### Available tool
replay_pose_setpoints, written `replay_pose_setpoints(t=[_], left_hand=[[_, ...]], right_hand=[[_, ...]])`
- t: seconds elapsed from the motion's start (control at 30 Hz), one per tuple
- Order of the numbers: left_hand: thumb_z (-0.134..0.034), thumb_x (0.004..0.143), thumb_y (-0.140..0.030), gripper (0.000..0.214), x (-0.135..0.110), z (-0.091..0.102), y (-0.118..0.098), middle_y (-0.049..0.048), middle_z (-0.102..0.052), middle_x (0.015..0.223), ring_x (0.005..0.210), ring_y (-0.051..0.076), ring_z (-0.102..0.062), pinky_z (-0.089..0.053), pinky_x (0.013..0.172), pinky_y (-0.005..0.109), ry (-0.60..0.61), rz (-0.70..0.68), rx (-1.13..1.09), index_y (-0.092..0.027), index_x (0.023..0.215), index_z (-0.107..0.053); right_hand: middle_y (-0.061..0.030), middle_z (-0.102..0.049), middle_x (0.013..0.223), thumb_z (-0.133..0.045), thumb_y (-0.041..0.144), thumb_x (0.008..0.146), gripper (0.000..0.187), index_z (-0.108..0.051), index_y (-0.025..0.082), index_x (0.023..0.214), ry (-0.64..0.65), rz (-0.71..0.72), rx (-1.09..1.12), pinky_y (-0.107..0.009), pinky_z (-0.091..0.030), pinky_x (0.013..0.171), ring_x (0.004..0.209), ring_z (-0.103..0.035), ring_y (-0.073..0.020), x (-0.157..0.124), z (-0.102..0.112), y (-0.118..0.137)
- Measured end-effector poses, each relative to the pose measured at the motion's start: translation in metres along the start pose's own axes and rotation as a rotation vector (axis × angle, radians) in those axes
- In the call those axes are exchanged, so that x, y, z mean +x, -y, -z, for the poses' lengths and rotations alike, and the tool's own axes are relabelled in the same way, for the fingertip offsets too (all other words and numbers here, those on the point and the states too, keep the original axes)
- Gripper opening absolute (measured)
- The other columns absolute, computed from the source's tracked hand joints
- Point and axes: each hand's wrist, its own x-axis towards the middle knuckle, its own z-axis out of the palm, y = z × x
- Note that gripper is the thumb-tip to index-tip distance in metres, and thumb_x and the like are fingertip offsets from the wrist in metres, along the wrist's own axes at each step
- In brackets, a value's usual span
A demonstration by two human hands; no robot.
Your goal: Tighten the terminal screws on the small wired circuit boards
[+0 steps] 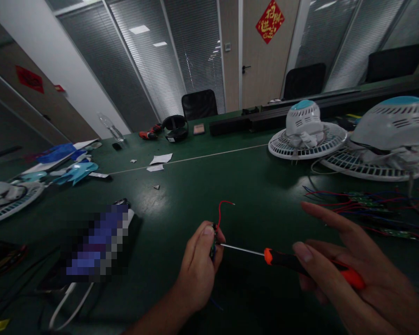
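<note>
Dark green bench (202, 179), two white plastic fan assemblies (302, 125) toward its far right. Item: small green circuit board (212, 251) with red wire (219, 214), above the near middle, pinched between my left hand's (198, 267) thumb and fingers. Item: black-and-orange-handled screwdriver (288, 261), held in my right hand (372, 279), index finger extended; whether its tip touches the board, I cannot tell. Item: loose wired boards (368, 200), beyond that hand.

Near you on the right, your screwdriver (282, 260) has a black-and-orange handle (289, 262) and a silvery shaft (246, 250); the circuit board (213, 250) to its left is dark green, with a red wire (219, 211). Your table (195, 186) is deep green, with white fan parts (391, 122) topped in light blue, far and right. Beyond, you face a red diamond sign (270, 22) with gold characters (270, 16) and grey, finely striped blinds (136, 51).
</note>
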Motion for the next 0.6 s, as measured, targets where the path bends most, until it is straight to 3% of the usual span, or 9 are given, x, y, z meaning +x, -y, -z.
replay_pose_setpoints(t=[0.2,0.6], left_hand=[[-0.043,0.083,-0.041,0.032,0.0016,0.0024,0.0025,-0.0042,-0.043,0.059,0.050,0.008,-0.037,-0.032,0.045,0.016,0.012,-0.016,0.042,-0.017,0.066,-0.053],[-0.051,0.078,-0.047,0.032,0.0013,0.0016,0.0045,-0.0037,-0.046,0.061,0.052,0.008,-0.040,-0.033,0.046,0.016,-0.004,0.024,-0.026,-0.018,0.066,-0.055]], right_hand=[[0.0053,-0.057,0.054,-0.048,0.049,0.078,0.046,-0.041,0.030,0.119,0.000,0.040,-0.030,-0.028,-0.046,0.038,0.033,-0.053,-0.0140,0.0026,0.0009,-0.0056],[0.0016,-0.067,0.071,-0.053,0.050,0.072,0.052,-0.041,0.031,0.118,-0.046,-0.009,-0.014,-0.025,-0.041,0.036,0.053,-0.062,-0.0175,0.0005,-0.0001,-0.0031]])
